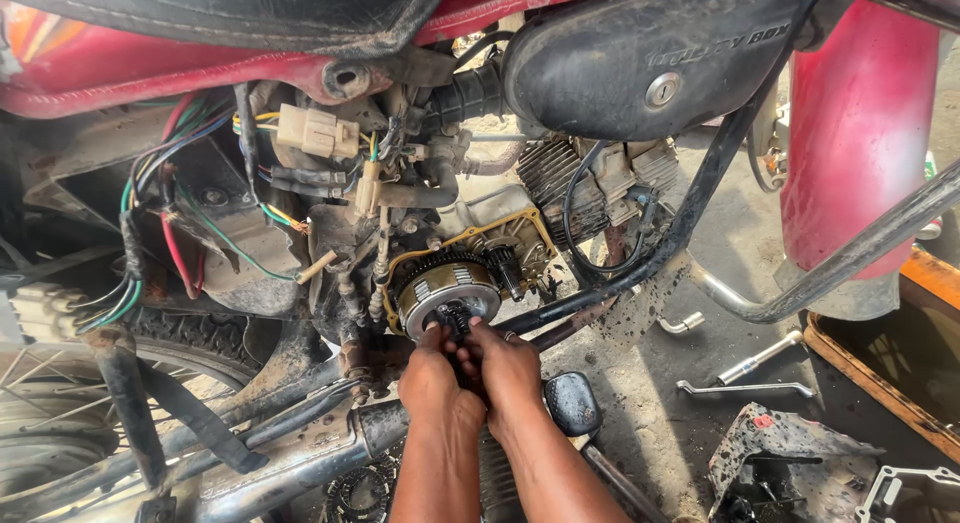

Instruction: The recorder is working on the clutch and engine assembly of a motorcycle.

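2 hands worked tight together at the lower edge of the round clutch assembly [447, 288], which sat in the open engine side just below the wiring: your left hand [432, 381] and right hand [507, 371] had fingertips pinched on its centre. Room was narrow there, hemmed by the black frame tube [690, 208] on the right and the exhaust pipe [300, 453] beneath your wrists, while loose wrenches [750, 378] lay well apart on the ground.

Both forearms are bare to the bottom edge of the view, with no sleeve showing. The left hand [432, 381] and right hand [508, 371] wear no gloves, rings or watch, and dark grime marks the fingers [478, 333].
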